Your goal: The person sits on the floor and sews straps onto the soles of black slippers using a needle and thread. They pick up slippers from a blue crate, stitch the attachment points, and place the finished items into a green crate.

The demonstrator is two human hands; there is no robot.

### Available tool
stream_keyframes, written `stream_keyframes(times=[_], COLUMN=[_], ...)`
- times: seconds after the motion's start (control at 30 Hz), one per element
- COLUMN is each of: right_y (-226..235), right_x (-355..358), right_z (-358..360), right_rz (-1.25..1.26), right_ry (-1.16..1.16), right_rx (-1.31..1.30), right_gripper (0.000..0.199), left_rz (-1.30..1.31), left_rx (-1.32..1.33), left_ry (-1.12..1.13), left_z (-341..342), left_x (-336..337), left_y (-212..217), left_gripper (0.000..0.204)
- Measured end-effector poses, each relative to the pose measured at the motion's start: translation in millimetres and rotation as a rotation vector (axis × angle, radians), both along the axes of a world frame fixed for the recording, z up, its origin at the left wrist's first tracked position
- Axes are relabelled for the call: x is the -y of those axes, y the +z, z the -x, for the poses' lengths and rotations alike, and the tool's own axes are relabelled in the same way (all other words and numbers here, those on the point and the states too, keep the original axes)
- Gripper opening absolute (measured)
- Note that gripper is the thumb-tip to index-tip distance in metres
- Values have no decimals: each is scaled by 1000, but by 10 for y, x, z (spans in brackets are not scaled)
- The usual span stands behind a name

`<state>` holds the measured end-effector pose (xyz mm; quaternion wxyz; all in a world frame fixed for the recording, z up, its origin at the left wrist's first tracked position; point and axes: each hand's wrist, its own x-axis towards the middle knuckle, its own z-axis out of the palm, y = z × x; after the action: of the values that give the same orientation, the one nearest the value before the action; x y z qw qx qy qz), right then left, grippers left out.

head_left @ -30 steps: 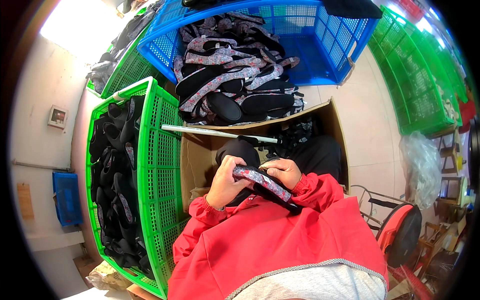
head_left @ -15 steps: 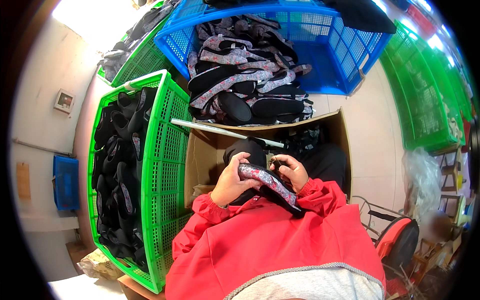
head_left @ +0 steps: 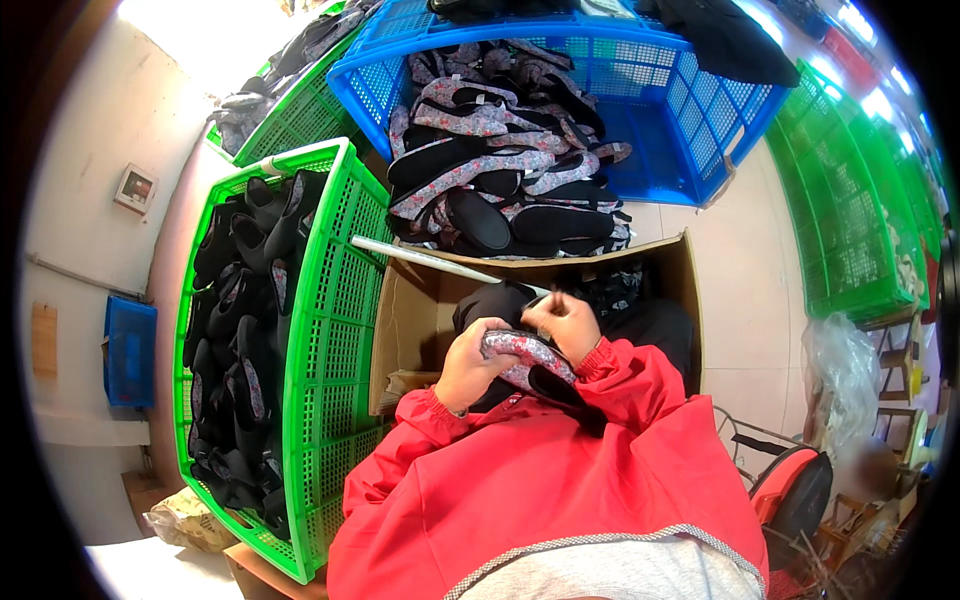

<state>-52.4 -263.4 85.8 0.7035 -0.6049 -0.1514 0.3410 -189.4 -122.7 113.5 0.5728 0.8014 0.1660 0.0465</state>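
My left hand [head_left: 471, 365] grips a grey-and-red floral slipper [head_left: 515, 372] with black parts, its thumb laid over the patterned side. The slipper rests close against my red jacket, above my lap. Just above its far edge, my right hand [head_left: 566, 327] is closed in a pinch, fingers drawn together. Whatever is between those fingers is too small and blurred to name. Beneath both hands, an open cardboard box [head_left: 690, 300] surrounds my dark-trousered legs.
A green crate [head_left: 318, 350] of black slippers stands at left. Ahead, floral slippers [head_left: 480, 160] spill from a blue crate [head_left: 660, 120] lying on its side. A white pole [head_left: 430, 260] crosses the box. More green crates [head_left: 850, 220] and clear plastic [head_left: 843, 370] are at right.
My right hand has lifted away from the slipper and moved a little up and left, its fingers turned toward the left hand. The slipper has tilted slightly in my left hand.
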Motion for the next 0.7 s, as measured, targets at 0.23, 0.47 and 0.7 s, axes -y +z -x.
stream_keyframes(times=[0.23,0.47,0.7], right_y=[-482,-497,-566], right_x=[518,552,482], right_z=[-437,-180,-90], right_rz=[62,-144,-214], right_ry=[-442,-215,-135], right_rx=[-276,-393,-381], right_gripper=[27,20,36], left_rz=[899,1244,1169], left_rx=[330,156,180], left_ry=[527,654,692], left_z=[291,520,519], left_x=[-317,-321,-258], left_y=[-286,-298,-98], left_gripper=[29,36,34])
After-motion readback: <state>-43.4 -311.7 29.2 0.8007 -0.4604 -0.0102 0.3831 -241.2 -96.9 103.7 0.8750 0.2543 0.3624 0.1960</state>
